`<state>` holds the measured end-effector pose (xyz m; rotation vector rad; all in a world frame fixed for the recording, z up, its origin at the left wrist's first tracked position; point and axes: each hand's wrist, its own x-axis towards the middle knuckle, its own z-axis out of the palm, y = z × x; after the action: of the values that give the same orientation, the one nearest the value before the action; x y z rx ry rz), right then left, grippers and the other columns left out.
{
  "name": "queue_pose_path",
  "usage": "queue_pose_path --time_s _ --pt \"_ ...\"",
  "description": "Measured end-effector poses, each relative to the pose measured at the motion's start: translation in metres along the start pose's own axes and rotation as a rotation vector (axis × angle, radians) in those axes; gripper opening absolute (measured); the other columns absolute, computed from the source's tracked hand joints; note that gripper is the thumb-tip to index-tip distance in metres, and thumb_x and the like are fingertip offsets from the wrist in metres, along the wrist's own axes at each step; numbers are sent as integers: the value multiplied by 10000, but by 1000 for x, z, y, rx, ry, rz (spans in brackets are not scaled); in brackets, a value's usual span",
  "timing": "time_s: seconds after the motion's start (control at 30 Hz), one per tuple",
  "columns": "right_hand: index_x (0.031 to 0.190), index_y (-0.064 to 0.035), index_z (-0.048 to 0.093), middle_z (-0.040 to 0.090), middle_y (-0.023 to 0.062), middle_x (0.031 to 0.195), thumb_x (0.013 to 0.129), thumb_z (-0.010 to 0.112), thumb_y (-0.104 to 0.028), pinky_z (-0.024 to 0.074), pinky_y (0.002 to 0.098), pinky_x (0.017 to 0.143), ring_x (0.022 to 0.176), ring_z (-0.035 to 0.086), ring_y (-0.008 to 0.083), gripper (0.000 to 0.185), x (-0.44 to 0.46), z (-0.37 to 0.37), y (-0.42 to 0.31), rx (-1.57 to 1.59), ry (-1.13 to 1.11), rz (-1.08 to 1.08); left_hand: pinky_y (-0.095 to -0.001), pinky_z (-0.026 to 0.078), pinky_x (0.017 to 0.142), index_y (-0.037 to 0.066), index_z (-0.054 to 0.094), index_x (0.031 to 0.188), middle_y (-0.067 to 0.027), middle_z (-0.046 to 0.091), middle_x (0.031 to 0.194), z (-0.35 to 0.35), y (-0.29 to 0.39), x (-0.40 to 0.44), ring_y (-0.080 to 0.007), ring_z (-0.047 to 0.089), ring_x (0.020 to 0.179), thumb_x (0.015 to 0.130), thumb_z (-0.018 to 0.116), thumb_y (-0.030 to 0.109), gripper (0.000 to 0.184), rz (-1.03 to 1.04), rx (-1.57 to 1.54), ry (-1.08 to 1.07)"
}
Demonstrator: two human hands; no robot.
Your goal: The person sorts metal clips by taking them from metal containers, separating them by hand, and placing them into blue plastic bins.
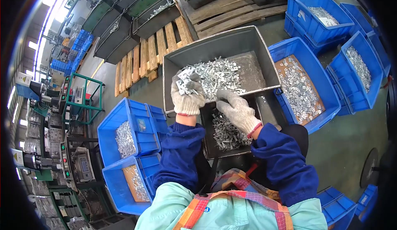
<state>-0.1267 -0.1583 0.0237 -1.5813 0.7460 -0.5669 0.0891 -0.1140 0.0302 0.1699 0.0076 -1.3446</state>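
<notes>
The left hand (189,101), in a knitted glove, is raised over the near-left part of the grey bin (177,60); its fingers are curled around a heaped handful of small metal clips (188,81), which lies in the upturned palm; the loose pile of pale metal clips (217,74) spreads over the bin floor just to the right of these fingers, with the bare floor beyond it at the right end.

The right hand (240,113), gloved too, is at the near rim of the same bin; its fingers are bent and point up and left, towards the pile (whether they pinch anything, I cannot tell, as the back of the glove hides the tips' undersides); the pile lies just beyond them, and the held handful is to their left, a little further forward.

The bin's long axis runs across the body, its right end angled slightly away; the right hand seems nearer the pile's near edge, the left its left edge. Below the right fingers, nearer the body, is a smaller dark tray (210,150) with darker metal parts (229,132); a blue crate (328,108) of small square metal plates (300,87) stands right of both hands.
</notes>
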Motion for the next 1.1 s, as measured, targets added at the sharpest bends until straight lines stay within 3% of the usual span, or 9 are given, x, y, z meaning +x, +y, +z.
queue_pose_path --time_s 0.07,0.1,0.17,0.23,0.33,0.5,0.73,0.87,1.1 --pt "1280 -27 643 687 203 1240 943 638 -254 494 394 1008 1173 653 341 406 -1 2 2 89 48 5 -267 567 602 131 655 1152 -142 608 974 -1 -14 -16 -156 613 680 988 636 351 275 -54 5 -43" --pt "1290 -21 633 716 169 1124 964 627 -216 525 362 930 1052 682 268 381 5 6 16 158 82 -1 -266 572 579 123 661 1124 -136 626 973 4 -25 -31 -182 628 691 984 643 327 248 -50 2 14" --pt "1300 7 611 700 131 1126 1003 588 -208 543 332 896 992 680 201 367 0 -4 4 301 31 31 -250 550 537 151 688 1098 -128 653 1043 18 -44 -68 -191 619 696 990 639 316 203 -177 -39 -5" --pt "1349 8 577 689 108 1143 1044 555 -238 557 324 878 972 679 177 393 -3 -14 -4 361 -44 66 -248 516 517 166 694 1176 -123 652 1076 8 -52 -96 -176 577 708 1014 601 337 253 -180 -117 80" --pt "1307 20 609 663 52 987 1030 569 -199 528 280 786 832 606 111 355 -16 -9 -6 639 -202 165 -247 503 524 145 616 1329 -115 621 1063 9 -66 -128 -159 598 716 1027 562 413 408 -106 -146 194" --pt "1295 22 632 703 79 1054 1003 612 -193 546 294 801 888 652 129 364 -36 -6 -8 457 -455 209 -247 542 539 176 602 1370 -130 639 1224 0 -67 -143 -196 626 825 1031 565 402 409 -45 -138 134" --pt "1260 48 633 705 87 1005 949 636 -125 548 292 806 856 664 147 355 -49 -3 -18 412 -287 266 -275 572 568 203 659 1308 -104 639 1353 -9 -70 -147 -311 669 941 1018 594 379 345 -34 -152 124" --pt "1226 40 665 726 108 1053 924 674 -157 542 296 864 930 680 156 361 -50 -1 -16 335 -277 175 -231 558 532 206 646 1320 -94 636 1355 -7 -73 -146 -231 647 900 1032 557 384 351 8 -19 192" --pt "1207 48 658 709 99 1052 905 669 -84 548 293 847 922 673 153 331 -54 -9 -25 425 -122 239 -229 569 583 209 661 1322 -93 624 1369 -16 -71 -144 -232 622 959 1027 581 366 343 -50 -120 25"
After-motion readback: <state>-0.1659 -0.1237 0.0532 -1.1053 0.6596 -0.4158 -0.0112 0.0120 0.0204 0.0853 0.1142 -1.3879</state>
